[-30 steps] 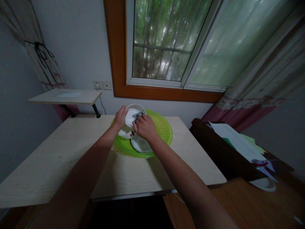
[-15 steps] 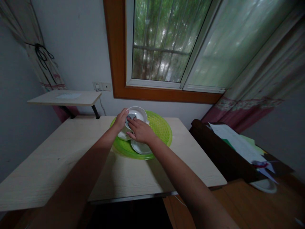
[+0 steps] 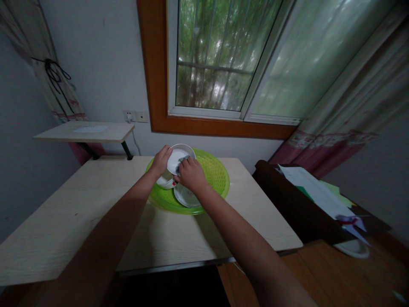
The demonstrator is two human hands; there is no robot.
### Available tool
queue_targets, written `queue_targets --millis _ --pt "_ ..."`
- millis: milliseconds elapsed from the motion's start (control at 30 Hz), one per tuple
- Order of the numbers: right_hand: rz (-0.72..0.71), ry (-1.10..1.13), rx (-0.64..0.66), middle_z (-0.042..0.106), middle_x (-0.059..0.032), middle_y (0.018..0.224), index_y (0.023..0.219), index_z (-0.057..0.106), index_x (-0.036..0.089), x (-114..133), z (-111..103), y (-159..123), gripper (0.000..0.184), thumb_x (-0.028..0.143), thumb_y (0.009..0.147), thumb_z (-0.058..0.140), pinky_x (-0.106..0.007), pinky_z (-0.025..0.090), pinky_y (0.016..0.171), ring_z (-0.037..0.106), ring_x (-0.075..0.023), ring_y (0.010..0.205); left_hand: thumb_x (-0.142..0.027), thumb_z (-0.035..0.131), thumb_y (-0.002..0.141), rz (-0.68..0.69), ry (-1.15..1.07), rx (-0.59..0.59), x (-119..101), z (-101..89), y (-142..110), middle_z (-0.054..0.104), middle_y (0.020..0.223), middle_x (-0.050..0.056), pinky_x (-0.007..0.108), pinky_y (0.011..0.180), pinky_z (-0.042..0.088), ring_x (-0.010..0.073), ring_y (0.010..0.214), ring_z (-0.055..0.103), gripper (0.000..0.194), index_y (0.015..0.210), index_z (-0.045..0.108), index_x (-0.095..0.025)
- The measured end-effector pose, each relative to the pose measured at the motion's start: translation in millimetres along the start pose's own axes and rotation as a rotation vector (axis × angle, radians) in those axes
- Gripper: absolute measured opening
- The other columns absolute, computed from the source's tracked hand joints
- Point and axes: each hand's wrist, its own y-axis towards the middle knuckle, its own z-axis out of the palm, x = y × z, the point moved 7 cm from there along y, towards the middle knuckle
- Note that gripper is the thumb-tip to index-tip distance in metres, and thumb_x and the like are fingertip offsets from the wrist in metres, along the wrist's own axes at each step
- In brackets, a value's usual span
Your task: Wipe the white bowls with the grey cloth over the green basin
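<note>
My left hand (image 3: 161,161) grips the rim of a white bowl (image 3: 181,151), which is tilted with its inside toward me. In the bowl, my right hand (image 3: 191,174) is closed on a bunched grey cloth (image 3: 180,163), pressed near the bowl's right side. Below the bowl, a second white bowl (image 3: 165,182) with a red mark sits in a green plastic basket (image 3: 217,170). Beside it lies a white plate (image 3: 185,197), partly covered by my right hand and wrist.
The basket stands on a pale wooden table (image 3: 172,234). A small raised shelf (image 3: 105,135) holds a sheet of paper at the back left. To the right is a dark brown piece of furniture (image 3: 281,200) with papers on it. A window (image 3: 214,64) is behind.
My right hand has gone from flat, outstretched fingers on the cloth to a curled grip around it, shifting slightly right. The left hand still holds the bowl, whose inside shows more.
</note>
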Motion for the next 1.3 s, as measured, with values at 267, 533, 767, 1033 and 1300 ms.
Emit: queue_targets --millis 267,533,767,1033,1300 --pt "-0.223 0.051 -0.008 0.071 -0.0154 0.111 0.108 0.070 0.010 9 5 -4 0.022 0.024 0.099 0.056 -0.041 0.051 0.095 0.060 -0.0283 0.108 -0.063 0.040 0.098 -0.004 -0.081 -0.032 5 -2.5 1 0.065 0.095 0.006 0.033 0.083 0.049 0.0191 0.087 0.060 0.048 0.102 0.062 -0.020" --pt "-0.344 0.238 -0.096 0.050 -0.0173 0.153 0.143 0.051 0.008 14 1 -10 0.050 0.021 0.094 0.053 -0.041 0.041 0.116 0.051 -0.0276 0.136 -0.063 0.042 0.095 0.031 -0.112 -0.006 -2 -0.9 0 0.065 0.099 0.006 0.034 0.091 0.048 0.0199 0.094 0.060 0.048 0.101 0.062 -0.020" --pt "-0.293 0.244 -0.031 0.068 -0.0148 0.123 0.128 0.061 0.012 11 0 -8 0.036 0.025 0.094 0.055 -0.042 0.048 0.102 0.059 -0.0274 0.115 -0.063 0.040 0.097 0.051 -0.046 0.027 -11 -1.2 -3 0.063 0.092 0.006 0.034 0.084 0.048 0.0201 0.087 0.058 0.049 0.099 0.064 -0.020" --pt "-0.295 0.150 -0.010 0.071 -0.0124 0.108 0.111 0.067 0.013 12 2 -6 0.023 0.027 0.098 0.055 -0.040 0.049 0.095 0.060 -0.0263 0.103 -0.056 0.046 0.095 0.057 0.035 0.000 -11 -5.6 -1 0.068 0.089 0.004 0.031 0.078 0.047 0.0190 0.083 0.060 0.043 0.099 0.068 -0.018" --pt "-0.283 0.206 -0.117 0.058 -0.0146 0.147 0.134 0.062 0.013 9 0 -6 0.038 0.030 0.103 0.048 -0.043 0.041 0.114 0.054 -0.0258 0.131 -0.055 0.051 0.091 0.021 0.000 -0.022 -7 -7.6 1 0.073 0.093 0.006 0.032 0.084 0.050 0.0204 0.088 0.064 0.043 0.093 0.071 -0.018"
